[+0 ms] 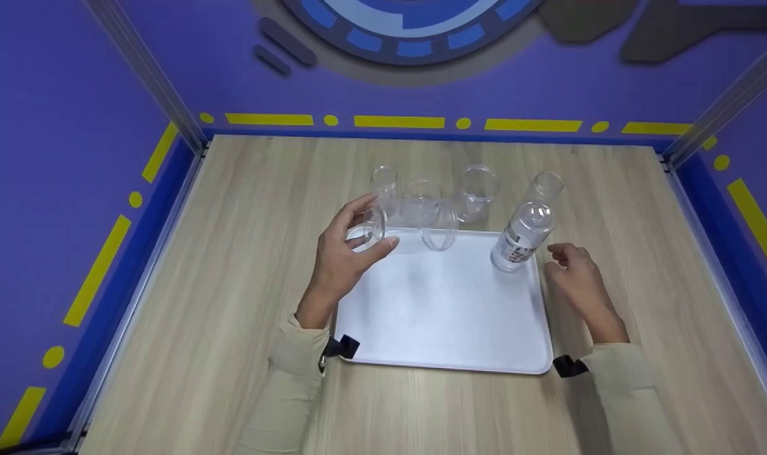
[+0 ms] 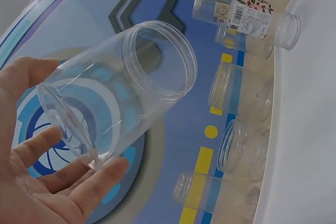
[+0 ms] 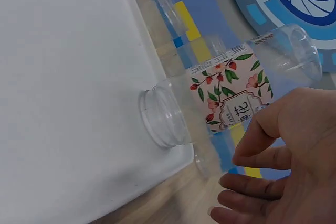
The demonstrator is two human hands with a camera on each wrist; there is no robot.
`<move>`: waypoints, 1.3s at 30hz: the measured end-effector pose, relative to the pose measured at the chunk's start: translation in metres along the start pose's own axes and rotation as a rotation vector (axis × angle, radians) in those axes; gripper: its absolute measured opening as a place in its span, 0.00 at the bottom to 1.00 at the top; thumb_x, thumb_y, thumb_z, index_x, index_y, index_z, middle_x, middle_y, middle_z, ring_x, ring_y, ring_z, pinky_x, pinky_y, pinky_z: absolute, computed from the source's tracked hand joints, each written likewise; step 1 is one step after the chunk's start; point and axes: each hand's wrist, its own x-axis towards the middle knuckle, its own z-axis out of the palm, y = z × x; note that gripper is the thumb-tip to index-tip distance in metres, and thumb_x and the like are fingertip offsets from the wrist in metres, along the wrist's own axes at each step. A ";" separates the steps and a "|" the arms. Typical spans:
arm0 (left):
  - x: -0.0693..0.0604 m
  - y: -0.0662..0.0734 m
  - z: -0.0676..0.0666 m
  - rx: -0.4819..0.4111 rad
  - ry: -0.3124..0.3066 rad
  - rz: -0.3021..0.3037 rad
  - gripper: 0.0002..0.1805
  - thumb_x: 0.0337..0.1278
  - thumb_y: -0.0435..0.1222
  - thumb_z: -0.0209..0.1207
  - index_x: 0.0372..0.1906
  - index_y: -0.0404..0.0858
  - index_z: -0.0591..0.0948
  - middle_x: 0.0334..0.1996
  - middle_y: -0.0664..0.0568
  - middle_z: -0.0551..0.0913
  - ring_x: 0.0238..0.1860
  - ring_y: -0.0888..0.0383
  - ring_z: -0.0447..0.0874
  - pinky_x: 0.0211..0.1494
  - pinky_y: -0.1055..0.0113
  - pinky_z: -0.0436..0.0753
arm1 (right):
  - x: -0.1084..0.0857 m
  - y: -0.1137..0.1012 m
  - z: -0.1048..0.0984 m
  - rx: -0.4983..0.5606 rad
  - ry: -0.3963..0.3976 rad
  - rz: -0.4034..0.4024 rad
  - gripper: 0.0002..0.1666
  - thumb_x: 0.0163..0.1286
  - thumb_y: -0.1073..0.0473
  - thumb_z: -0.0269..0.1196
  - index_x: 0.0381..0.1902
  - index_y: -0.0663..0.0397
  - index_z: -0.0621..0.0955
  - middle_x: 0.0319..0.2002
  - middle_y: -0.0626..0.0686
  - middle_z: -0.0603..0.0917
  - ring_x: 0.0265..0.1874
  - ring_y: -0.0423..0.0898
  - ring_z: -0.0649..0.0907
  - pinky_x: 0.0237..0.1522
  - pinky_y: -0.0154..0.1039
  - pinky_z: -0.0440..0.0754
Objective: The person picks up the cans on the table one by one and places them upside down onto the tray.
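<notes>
The left hand [image 1: 345, 256] grips a clear, wide-mouthed jar [image 2: 113, 93] by its base end, thumb on one side and fingers on the other. The jar lies sideways above the back left of a white tray [image 1: 446, 309], its open mouth pointing right in the head view. A clear labelled bottle [image 1: 522, 237] stands upside down, mouth on the tray's back right corner; its floral label [image 3: 231, 87] shows in the right wrist view. Just right of the bottle, the right hand [image 1: 582, 284] is held with loosely bent fingers, holding nothing.
Several clear containers stand on the wooden table behind the tray: a narrow one [image 1: 384, 182] at left, a wider one [image 1: 478, 189] in the middle and another [image 1: 546, 185] behind the labelled bottle. Purple and blue panels [image 1: 421, 95] enclose the table's back and sides.
</notes>
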 end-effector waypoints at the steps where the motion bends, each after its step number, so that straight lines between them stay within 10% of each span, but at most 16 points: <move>1: 0.000 -0.001 0.000 0.006 0.000 0.006 0.40 0.59 0.46 0.76 0.75 0.46 0.75 0.67 0.51 0.79 0.66 0.48 0.76 0.63 0.51 0.83 | 0.001 0.002 0.002 -0.017 -0.005 -0.010 0.25 0.75 0.65 0.55 0.64 0.78 0.75 0.55 0.74 0.77 0.56 0.69 0.77 0.60 0.64 0.74; 22: 0.001 -0.003 -0.009 0.127 0.014 0.001 0.40 0.58 0.44 0.77 0.75 0.45 0.75 0.67 0.47 0.78 0.65 0.48 0.76 0.62 0.49 0.83 | 0.005 0.027 0.034 -0.386 0.021 -0.143 0.20 0.70 0.59 0.62 0.48 0.75 0.78 0.47 0.74 0.74 0.46 0.70 0.74 0.40 0.66 0.75; 39: 0.004 -0.006 -0.020 0.320 0.016 0.015 0.41 0.55 0.43 0.78 0.74 0.44 0.77 0.69 0.44 0.77 0.69 0.45 0.75 0.67 0.43 0.79 | 0.011 0.035 0.037 -0.441 0.030 -0.199 0.18 0.70 0.59 0.61 0.48 0.71 0.80 0.43 0.70 0.75 0.41 0.66 0.74 0.35 0.62 0.74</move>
